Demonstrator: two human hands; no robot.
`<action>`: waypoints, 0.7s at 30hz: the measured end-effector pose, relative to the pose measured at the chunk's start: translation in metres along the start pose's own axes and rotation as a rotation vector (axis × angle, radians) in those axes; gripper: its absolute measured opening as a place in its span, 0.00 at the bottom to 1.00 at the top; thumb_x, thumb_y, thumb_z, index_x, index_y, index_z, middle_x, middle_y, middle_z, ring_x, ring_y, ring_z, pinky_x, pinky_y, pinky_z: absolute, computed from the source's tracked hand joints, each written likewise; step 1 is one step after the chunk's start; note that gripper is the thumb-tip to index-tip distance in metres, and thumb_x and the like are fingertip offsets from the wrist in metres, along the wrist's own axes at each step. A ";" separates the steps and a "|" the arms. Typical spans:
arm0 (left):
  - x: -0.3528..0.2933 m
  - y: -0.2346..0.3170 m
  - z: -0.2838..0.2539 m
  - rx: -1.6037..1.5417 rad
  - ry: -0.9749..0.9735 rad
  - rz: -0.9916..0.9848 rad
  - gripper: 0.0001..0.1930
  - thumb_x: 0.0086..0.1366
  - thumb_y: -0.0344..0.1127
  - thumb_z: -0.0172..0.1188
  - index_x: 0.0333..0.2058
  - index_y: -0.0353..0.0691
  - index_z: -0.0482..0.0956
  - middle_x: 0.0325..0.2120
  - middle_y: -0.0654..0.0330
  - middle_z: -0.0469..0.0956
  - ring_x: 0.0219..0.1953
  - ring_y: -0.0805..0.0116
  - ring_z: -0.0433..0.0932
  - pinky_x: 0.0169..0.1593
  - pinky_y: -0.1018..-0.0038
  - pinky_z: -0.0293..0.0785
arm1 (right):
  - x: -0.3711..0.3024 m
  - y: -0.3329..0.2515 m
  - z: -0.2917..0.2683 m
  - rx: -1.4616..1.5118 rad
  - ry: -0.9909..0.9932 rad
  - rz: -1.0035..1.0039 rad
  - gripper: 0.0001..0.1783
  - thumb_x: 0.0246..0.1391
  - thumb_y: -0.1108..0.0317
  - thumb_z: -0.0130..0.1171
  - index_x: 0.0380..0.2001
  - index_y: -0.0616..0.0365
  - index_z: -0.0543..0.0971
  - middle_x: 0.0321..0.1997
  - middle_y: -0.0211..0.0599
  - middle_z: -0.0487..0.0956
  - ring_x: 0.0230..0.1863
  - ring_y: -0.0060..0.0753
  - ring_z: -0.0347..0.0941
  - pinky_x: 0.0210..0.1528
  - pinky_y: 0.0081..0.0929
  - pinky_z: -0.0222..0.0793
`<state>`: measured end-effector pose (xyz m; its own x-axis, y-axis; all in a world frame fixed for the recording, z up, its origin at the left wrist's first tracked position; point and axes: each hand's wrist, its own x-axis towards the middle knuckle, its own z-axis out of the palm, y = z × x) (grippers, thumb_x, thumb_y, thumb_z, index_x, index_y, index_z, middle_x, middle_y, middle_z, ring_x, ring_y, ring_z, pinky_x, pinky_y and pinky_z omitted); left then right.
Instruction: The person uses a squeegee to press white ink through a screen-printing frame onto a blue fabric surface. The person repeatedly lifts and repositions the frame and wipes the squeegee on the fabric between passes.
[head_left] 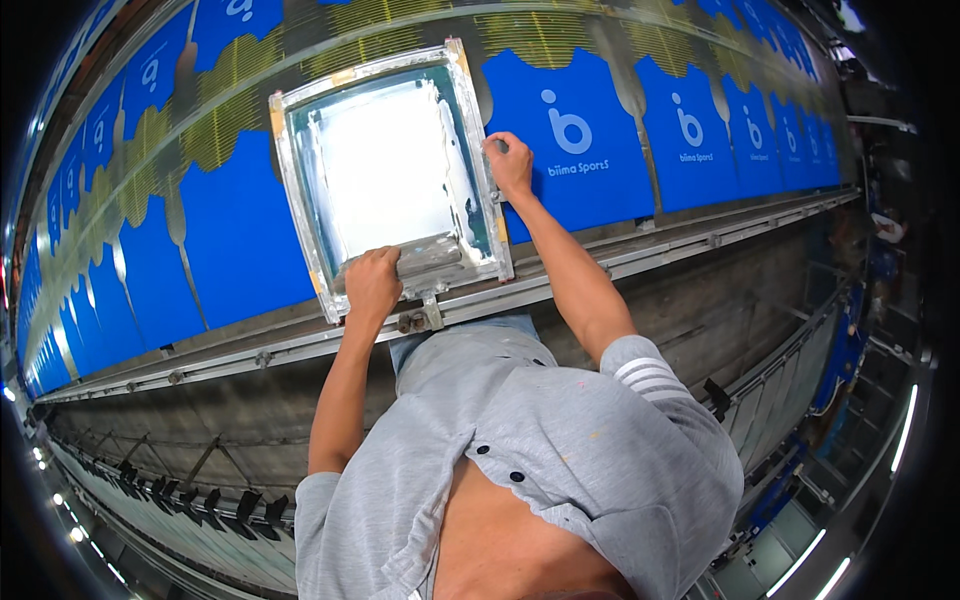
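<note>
A screen-printing frame (472,120), its metal sides smeared with white, lies over the printing table in front of me. White ink (380,160) covers most of its mesh. My left hand (373,278) is closed on the left end of a grey squeegee (432,256), which rests across the near end of the mesh. At the frame's right side, my right hand (511,165) is closed with its fingers curled against the edge; its palm side is hidden. Just right of this hand lies a blue fabric piece (590,120) with a pale printed emblem.
Several blue fabric pieces run along the table both ways; the nearest one on the left (235,235) shows no print. A metal rail (650,255) follows the table's near edge, and a clamp (430,312) meets the frame there. My body stands close against the rail.
</note>
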<state>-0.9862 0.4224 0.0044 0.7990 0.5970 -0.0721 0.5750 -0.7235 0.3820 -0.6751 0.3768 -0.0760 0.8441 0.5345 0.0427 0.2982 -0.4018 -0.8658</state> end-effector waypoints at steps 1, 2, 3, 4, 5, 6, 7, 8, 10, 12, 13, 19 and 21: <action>0.001 -0.001 0.004 -0.004 -0.005 0.000 0.09 0.48 0.23 0.58 0.31 0.39 0.79 0.30 0.55 0.81 0.38 0.51 0.81 0.40 0.57 0.76 | 0.002 0.004 0.002 -0.044 0.005 -0.010 0.12 0.53 0.59 0.65 0.33 0.56 0.85 0.26 0.50 0.83 0.29 0.51 0.81 0.34 0.42 0.73; 0.002 -0.001 0.007 -0.008 -0.011 0.000 0.08 0.48 0.23 0.58 0.30 0.39 0.79 0.29 0.55 0.81 0.38 0.51 0.81 0.40 0.56 0.76 | 0.003 0.008 0.002 -0.090 -0.004 0.023 0.12 0.54 0.59 0.65 0.33 0.57 0.85 0.27 0.49 0.83 0.30 0.51 0.81 0.36 0.41 0.73; -0.001 -0.001 0.007 -0.009 0.029 0.026 0.09 0.49 0.23 0.58 0.31 0.38 0.80 0.28 0.54 0.80 0.37 0.50 0.81 0.39 0.57 0.77 | 0.001 0.006 0.005 -0.126 -0.020 0.059 0.13 0.54 0.59 0.64 0.34 0.57 0.86 0.27 0.47 0.84 0.30 0.50 0.81 0.37 0.40 0.73; -0.006 0.000 0.009 -0.006 0.112 0.045 0.10 0.49 0.23 0.58 0.31 0.38 0.80 0.28 0.54 0.80 0.37 0.50 0.81 0.39 0.57 0.77 | 0.000 0.004 0.008 -0.164 -0.035 0.096 0.13 0.55 0.59 0.64 0.34 0.58 0.86 0.28 0.46 0.84 0.31 0.50 0.81 0.39 0.39 0.74; -0.010 0.002 0.012 -0.003 0.194 0.066 0.10 0.49 0.23 0.58 0.32 0.38 0.80 0.29 0.54 0.81 0.37 0.50 0.81 0.39 0.57 0.77 | 0.002 0.002 0.010 -0.153 -0.040 0.100 0.14 0.56 0.57 0.63 0.36 0.57 0.86 0.31 0.46 0.84 0.34 0.50 0.80 0.41 0.39 0.73; -0.015 0.004 0.014 -0.001 0.271 0.084 0.10 0.49 0.23 0.58 0.33 0.38 0.81 0.29 0.54 0.81 0.37 0.51 0.81 0.39 0.57 0.77 | 0.002 0.000 0.012 -0.143 -0.051 0.107 0.15 0.57 0.56 0.63 0.37 0.57 0.86 0.34 0.46 0.84 0.37 0.50 0.80 0.43 0.40 0.73; -0.015 0.004 0.015 0.000 0.339 0.106 0.12 0.48 0.23 0.58 0.33 0.39 0.83 0.28 0.53 0.81 0.35 0.49 0.82 0.38 0.56 0.78 | 0.002 -0.002 0.013 -0.134 -0.060 0.116 0.17 0.58 0.55 0.62 0.39 0.57 0.86 0.36 0.46 0.84 0.39 0.50 0.79 0.45 0.40 0.73; -0.014 0.000 0.013 0.007 0.190 0.035 0.12 0.48 0.24 0.59 0.33 0.40 0.84 0.28 0.52 0.82 0.34 0.49 0.83 0.37 0.56 0.78 | -0.001 -0.002 0.012 -0.226 -0.051 0.038 0.18 0.59 0.54 0.61 0.40 0.57 0.86 0.40 0.46 0.82 0.43 0.50 0.78 0.47 0.42 0.72; -0.002 -0.002 -0.004 0.015 -0.091 -0.110 0.13 0.47 0.25 0.60 0.34 0.41 0.86 0.27 0.51 0.83 0.33 0.48 0.83 0.37 0.55 0.78 | -0.004 -0.014 0.005 -0.413 -0.028 -0.135 0.20 0.60 0.52 0.61 0.44 0.57 0.85 0.46 0.48 0.79 0.50 0.50 0.74 0.51 0.45 0.71; 0.013 -0.004 -0.021 -0.015 -0.137 -0.187 0.15 0.47 0.27 0.60 0.35 0.45 0.88 0.27 0.48 0.84 0.32 0.47 0.84 0.37 0.54 0.79 | -0.007 -0.016 0.001 -0.407 -0.095 -0.142 0.23 0.60 0.52 0.62 0.48 0.60 0.83 0.52 0.45 0.74 0.56 0.50 0.69 0.55 0.44 0.68; 0.020 -0.005 -0.026 -0.025 -0.140 -0.197 0.16 0.47 0.27 0.60 0.36 0.45 0.89 0.27 0.48 0.84 0.32 0.47 0.84 0.37 0.54 0.79 | -0.010 -0.016 -0.001 -0.399 -0.090 -0.157 0.23 0.60 0.52 0.62 0.48 0.60 0.83 0.52 0.45 0.74 0.55 0.50 0.69 0.55 0.44 0.68; 0.050 -0.013 -0.045 -0.070 -0.094 -0.233 0.18 0.48 0.25 0.59 0.37 0.48 0.89 0.28 0.47 0.84 0.32 0.47 0.84 0.37 0.54 0.79 | -0.023 -0.021 0.002 -0.352 -0.014 -0.241 0.21 0.59 0.54 0.63 0.46 0.61 0.84 0.51 0.46 0.77 0.55 0.51 0.71 0.56 0.45 0.67; 0.060 -0.018 -0.039 -0.063 -0.090 -0.219 0.15 0.47 0.25 0.59 0.34 0.46 0.88 0.26 0.47 0.84 0.32 0.46 0.84 0.37 0.54 0.79 | -0.026 -0.054 -0.002 -0.223 -0.050 -0.297 0.21 0.59 0.54 0.64 0.45 0.60 0.84 0.48 0.45 0.79 0.54 0.50 0.72 0.58 0.45 0.66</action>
<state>-0.9556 0.4850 0.0288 0.6707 0.7018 -0.2400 0.7263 -0.5557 0.4046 -0.7121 0.3827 -0.0295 0.6854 0.6853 0.2463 0.6210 -0.3734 -0.6891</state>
